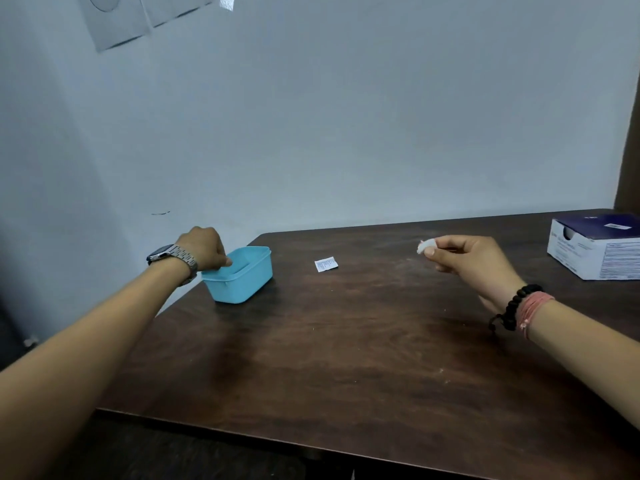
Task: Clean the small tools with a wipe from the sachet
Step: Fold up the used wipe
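A small white wipe (425, 245) is pinched between the thumb and fingers of my right hand (467, 263), held above the right part of the table. The opened white sachet (326, 264) lies flat on the dark wooden table (346, 341) near its middle. My left hand (204, 247) hangs over the near left rim of a light blue plastic tub (242, 282), fingers curled down into it. Whether those fingers hold a tool is hidden. No small tool shows in the view.
A white and dark blue cardboard box (595, 249) stands at the table's far right. The wall rises directly behind the table. The table's left edge runs just beside the tub, and its front edge is near me.
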`<act>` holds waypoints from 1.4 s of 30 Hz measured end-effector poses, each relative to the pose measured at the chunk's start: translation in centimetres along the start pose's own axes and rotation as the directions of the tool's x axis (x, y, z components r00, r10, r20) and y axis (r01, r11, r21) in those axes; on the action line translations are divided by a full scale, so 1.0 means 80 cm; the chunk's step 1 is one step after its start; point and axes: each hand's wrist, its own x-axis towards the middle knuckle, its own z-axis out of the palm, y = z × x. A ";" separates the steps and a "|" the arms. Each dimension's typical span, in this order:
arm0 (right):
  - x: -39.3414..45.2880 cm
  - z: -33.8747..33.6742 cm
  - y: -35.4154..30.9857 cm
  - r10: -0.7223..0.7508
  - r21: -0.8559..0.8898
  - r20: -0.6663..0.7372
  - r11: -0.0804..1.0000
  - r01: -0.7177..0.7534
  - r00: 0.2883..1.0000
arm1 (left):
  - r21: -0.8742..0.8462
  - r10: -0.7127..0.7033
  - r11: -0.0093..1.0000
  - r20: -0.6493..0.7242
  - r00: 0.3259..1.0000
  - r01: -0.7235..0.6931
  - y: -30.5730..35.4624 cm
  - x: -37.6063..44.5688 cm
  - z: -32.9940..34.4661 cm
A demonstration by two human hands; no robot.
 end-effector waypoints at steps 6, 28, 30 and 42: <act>-0.002 0.001 -0.001 -0.018 -0.057 0.034 0.998 0.019 0.999 | -0.156 0.219 0.952 -0.250 0.943 -0.262 0.080 0.005 0.022; 0.001 0.008 0.001 -0.011 -0.008 -0.005 1.000 0.011 1.000 | -0.958 0.297 0.258 -0.047 0.954 -0.127 0.249 0.012 0.076; 0.001 0.008 0.001 -0.016 -0.022 -0.045 1.000 0.015 0.999 | -0.988 0.357 0.112 -0.062 0.932 -0.109 0.271 -0.016 0.070; 0.005 0.003 0.004 -0.026 -0.034 -0.093 0.999 0.023 0.995 | -0.993 0.497 -0.032 -0.112 0.860 -0.111 0.299 -0.068 0.070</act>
